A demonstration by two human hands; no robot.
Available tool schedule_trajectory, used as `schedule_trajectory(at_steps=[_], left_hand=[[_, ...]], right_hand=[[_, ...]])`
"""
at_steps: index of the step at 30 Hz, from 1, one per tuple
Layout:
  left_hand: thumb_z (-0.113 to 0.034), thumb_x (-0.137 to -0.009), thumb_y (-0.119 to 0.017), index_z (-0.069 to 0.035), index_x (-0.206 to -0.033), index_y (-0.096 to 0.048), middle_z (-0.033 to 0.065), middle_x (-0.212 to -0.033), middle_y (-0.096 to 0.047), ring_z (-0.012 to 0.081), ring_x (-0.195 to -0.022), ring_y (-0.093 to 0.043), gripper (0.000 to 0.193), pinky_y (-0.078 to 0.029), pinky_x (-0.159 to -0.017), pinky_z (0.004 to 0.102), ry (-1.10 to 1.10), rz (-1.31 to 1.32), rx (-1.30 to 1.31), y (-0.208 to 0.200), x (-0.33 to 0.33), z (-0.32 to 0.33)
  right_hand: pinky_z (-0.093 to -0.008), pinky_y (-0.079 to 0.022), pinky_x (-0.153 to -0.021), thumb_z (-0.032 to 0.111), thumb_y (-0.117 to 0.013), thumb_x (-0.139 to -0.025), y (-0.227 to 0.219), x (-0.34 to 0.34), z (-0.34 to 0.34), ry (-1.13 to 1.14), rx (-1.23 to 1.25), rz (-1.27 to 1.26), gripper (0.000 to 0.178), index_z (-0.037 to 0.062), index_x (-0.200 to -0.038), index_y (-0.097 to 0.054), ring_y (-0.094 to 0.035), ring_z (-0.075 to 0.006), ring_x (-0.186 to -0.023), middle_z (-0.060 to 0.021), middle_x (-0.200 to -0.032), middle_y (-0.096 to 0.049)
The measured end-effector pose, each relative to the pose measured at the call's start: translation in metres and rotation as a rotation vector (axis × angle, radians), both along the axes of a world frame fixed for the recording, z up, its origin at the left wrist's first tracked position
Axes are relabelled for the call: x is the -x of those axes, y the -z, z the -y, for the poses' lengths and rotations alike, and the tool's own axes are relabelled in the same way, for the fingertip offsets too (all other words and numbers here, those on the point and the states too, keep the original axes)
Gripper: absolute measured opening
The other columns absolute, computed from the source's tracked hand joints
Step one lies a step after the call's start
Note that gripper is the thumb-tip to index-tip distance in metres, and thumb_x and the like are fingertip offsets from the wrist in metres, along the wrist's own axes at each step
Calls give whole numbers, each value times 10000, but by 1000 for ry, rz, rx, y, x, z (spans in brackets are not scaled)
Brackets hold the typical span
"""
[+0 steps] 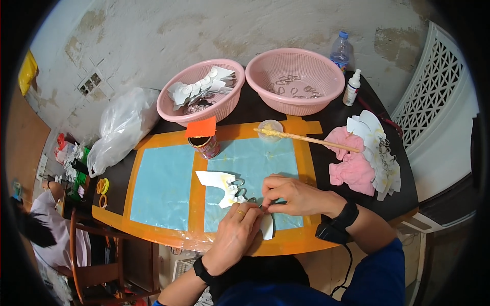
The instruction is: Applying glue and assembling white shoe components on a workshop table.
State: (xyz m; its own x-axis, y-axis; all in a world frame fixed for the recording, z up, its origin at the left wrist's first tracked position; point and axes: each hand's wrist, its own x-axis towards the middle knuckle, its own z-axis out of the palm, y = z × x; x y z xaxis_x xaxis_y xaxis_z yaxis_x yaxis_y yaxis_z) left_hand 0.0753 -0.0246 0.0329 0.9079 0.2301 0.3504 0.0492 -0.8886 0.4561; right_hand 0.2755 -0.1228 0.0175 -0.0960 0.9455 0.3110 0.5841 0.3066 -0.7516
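Both hands, left hand (236, 235) and right hand (291, 195), fingers pinched on a white card piece (266, 226). Behind it: left basket (176, 109) holding white cards, right basket (326, 97) holding metal rings.

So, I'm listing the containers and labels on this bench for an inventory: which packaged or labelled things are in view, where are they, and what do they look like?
Clear plastic bottle: far edge, behind the right pink basket, blue cap.
Small white squeeze bottle: right of that basket, white nozzle, printed label.
Tin can: mat's far side, patterned reddish wrap, orange card on top.
Clear plastic bag: left table edge, crumpled, whitish.
No screens or signs visible.
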Motion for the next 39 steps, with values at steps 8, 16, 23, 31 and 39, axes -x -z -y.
schedule_trajectory(at_steps=[8, 16, 23, 31, 39], left_hand=[[50, -762, -718, -26, -965, -603, 110, -1032, -618, 318, -930, -597, 246, -508, -785, 387, -16, 97, 104, 11, 1, 2], [52, -759, -713, -36, -981, -583, 105, -1032, -617, 312, -922, -590, 272, -506, -776, 388, -40, 119, 116, 16, 2, 2], [50, -756, -710, -37, -973, -561, 101, -1021, -615, 325, -898, -580, 277, -500, -745, 392, -33, 131, 127, 19, 4, -1], [34, -749, -726, -47, -1037, -568, 118, -965, -624, 322, -860, -587, 338, -499, -725, 400, -62, 153, 179, 16, 4, 0], [0, -807, -701, -43, -1125, -612, 94, -892, -635, 287, -832, -602, 332, -510, -720, 368, -18, 175, 166, 8, 3, -2]], right_hand=[[-351, -445, -835, 55, -694, -827, -1, -8, 1, -61, 59, -83, 74, 28, -895, -698, -556, -246, -921, -75, -918, -543], [-350, -477, -817, 80, -726, -804, -15, -1, 2, -57, 42, 46, 104, 23, -887, -702, -578, -261, -921, -85, -952, -576], [-355, -476, -799, 61, -696, -794, -14, 6, -2, -25, 36, 89, 73, 3, -804, -654, -574, -252, -908, -80, -888, -565], [-366, -468, -784, 65, -680, -772, -8, 8, -5, 1, -44, 162, 120, 7, -782, -575, -566, -261, -892, -77, -893, -556], [-372, -460, -792, 52, -668, -775, -10, 7, -5, -15, -23, 154, 120, 8, -798, -559, -555, -266, -903, -83, -910, -548]])
